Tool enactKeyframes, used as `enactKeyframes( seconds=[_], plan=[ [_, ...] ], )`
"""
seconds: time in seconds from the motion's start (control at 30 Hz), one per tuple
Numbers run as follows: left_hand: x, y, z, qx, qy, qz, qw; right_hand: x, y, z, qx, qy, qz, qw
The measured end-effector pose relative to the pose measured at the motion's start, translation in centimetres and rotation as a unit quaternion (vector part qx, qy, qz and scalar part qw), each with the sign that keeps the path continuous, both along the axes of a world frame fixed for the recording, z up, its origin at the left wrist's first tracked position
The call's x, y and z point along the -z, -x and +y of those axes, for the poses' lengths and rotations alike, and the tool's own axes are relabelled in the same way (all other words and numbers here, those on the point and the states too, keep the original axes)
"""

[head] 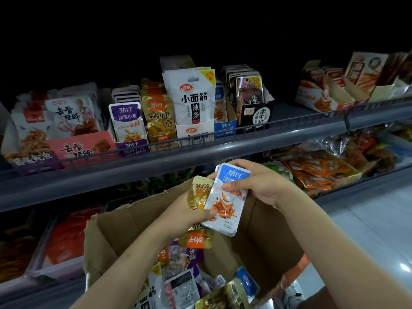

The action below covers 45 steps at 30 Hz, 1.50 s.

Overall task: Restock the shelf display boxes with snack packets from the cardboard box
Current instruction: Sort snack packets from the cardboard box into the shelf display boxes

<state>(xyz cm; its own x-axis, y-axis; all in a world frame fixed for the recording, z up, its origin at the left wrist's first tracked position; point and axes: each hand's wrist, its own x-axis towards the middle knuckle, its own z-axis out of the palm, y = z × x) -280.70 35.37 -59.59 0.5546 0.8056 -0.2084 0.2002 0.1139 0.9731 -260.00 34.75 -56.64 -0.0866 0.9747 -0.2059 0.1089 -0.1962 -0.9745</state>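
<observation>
Above the open cardboard box (263, 237), both hands hold snack packets. My right hand (256, 184) grips the top of a blue-and-white fish snack packet (225, 204), thumb across its front. My left hand (189, 210) holds gold packets (199, 192) behind it, with its thumb on the blue packet's lower left edge. One gold packet (196, 239) hangs upside down below my left hand. Loose packets (185, 284) in several colours fill the box bottom. On the shelf above, the blue display box (225, 128) stands between a white box (196, 132) and a black one (254, 117).
A grey shelf rail (200, 155) runs across in front of the display boxes. Purple (131, 146), gold (162, 139) and pink (82, 148) display boxes stand to the left. Bins of bagged snacks (323, 170) lie on the lower shelf at right. Pale floor tiles (367, 230) show at right.
</observation>
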Motion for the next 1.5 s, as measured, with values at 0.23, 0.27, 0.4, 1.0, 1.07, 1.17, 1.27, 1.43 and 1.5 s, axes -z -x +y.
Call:
enactKeyframes(
  seconds=[0.23, 0.27, 0.4, 1.0, 1.07, 1.17, 1.27, 1.43, 1.5],
  plan=[
    [-0.5, -1.3, 0.8, -0.099, 0.019, -0.042, 0.994, -2.3, -0.6, 0.8, 0.012, -0.015, -0.098, 0.995],
    [-0.5, -1.5, 1.0, -0.109, 0.017, -0.037, 0.993, -2.7, -0.7, 1.0, -0.005, -0.003, -0.115, 0.993],
    [-0.8, -2.0, 1.3, -0.127, 0.003, -0.032, 0.991, -4.6, -1.5, 1.7, -0.055, 0.040, -0.115, 0.991],
    [-2.3, -0.7, 2.6, -0.151, 0.087, -0.151, 0.973, -13.2, -3.5, 10.8, 0.174, -0.220, -0.444, 0.851],
    [-2.3, -0.6, 2.8, -0.152, 0.091, -0.152, 0.972, -13.4, -3.0, 12.0, 0.182, -0.236, -0.476, 0.828],
    [-2.3, -0.5, 2.9, -0.152, 0.097, -0.146, 0.973, -13.3, -2.5, 13.5, 0.144, -0.245, -0.516, 0.808],
    [-2.0, -0.3, 2.8, -0.154, 0.104, -0.149, 0.971, -13.3, -2.3, 15.0, 0.080, -0.239, -0.547, 0.798],
    [-2.0, -0.2, 3.1, -0.167, 0.110, -0.162, 0.966, -14.2, -2.9, 17.4, 0.041, -0.224, -0.563, 0.794],
    [-2.0, -0.1, 3.3, -0.166, 0.110, -0.161, 0.967, -14.2, -3.0, 18.2, 0.017, -0.217, -0.590, 0.778]
  ],
)
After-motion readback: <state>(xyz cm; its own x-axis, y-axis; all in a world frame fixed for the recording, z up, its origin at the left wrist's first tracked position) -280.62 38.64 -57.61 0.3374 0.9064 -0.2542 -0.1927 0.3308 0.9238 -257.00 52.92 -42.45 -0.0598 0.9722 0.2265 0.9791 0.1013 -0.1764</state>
